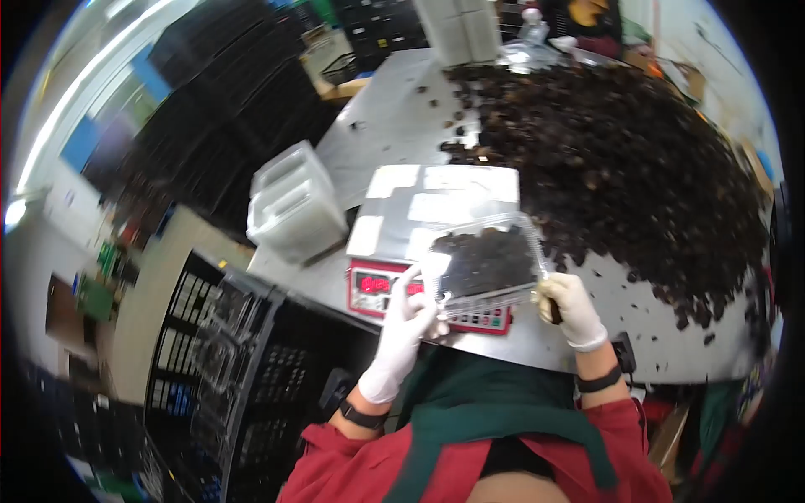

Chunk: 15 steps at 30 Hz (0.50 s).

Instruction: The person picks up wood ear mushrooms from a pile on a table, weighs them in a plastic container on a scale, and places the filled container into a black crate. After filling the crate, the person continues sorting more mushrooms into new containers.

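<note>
My left hand (404, 331), in a white glove, grips the left side of a clear plastic container (486, 298). Dark brown pieces (486, 260) fill much of the container, which is tilted toward me above the front of a red-framed scale (365, 303). At the container's right edge is my gloved right hand (574, 312), its fingers curled around a dark brown piece (554, 313). Whether these fingers also grip the container's edge is hard to tell. The scale has a flat metal plate (390, 210) and a lit red display, partly hidden by my left hand.
A large heap of dark brown pieces (620, 159) covers the right of the metal table (377, 101). Stacked white containers (298, 210) stand at its left edge. A black crate (268, 377) with clear plastic containers (222, 360) is at lower left. Another person (587, 21) is at the far end.
</note>
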Each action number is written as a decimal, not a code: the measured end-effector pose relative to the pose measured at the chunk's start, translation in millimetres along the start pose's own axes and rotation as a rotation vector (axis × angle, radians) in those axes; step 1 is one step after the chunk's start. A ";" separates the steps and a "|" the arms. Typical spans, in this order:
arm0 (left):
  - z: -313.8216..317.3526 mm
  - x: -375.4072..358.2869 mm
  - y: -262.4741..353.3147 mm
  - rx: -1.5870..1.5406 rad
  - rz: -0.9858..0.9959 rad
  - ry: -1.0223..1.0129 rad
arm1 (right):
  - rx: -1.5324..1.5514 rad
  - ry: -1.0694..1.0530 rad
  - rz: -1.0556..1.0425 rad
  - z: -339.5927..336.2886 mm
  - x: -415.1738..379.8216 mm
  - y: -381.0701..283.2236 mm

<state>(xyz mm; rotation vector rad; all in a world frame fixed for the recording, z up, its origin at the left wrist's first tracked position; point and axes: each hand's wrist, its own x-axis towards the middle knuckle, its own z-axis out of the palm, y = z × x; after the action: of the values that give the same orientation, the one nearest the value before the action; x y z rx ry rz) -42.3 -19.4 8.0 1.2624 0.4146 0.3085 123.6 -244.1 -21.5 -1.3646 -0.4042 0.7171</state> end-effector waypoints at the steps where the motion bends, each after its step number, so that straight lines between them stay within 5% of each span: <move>1: -2.7 0.6 -2.6 0.040 0.003 -0.008 | -0.003 0.038 0.003 2.5 -2.5 -3.6; 7: -22.7 0.1 2.3 0.212 0.032 -0.077 | 0.028 0.111 -0.028 1.8 -9.3 5.2; 10: -40.1 10.9 13.3 0.746 0.453 0.090 | 0.073 0.036 -0.062 0.8 -15.3 1.5; 13: -20.5 1.4 56.9 0.524 0.248 0.026 | -0.183 -0.077 -0.051 15.0 -32.8 -35.4; 14: -28.4 6.7 54.4 0.712 0.342 -0.068 | -0.258 -0.144 -0.097 21.1 -36.2 -43.8; 15: -17.0 -5.7 71.7 0.599 0.164 -0.168 | -0.336 -0.220 -0.164 27.3 -39.4 -53.6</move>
<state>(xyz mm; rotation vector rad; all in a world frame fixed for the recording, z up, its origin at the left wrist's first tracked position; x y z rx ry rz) -55.1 12.5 73.5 1.9002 0.2648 0.2187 89.5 -252.7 41.2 -1.5491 -0.8321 0.6850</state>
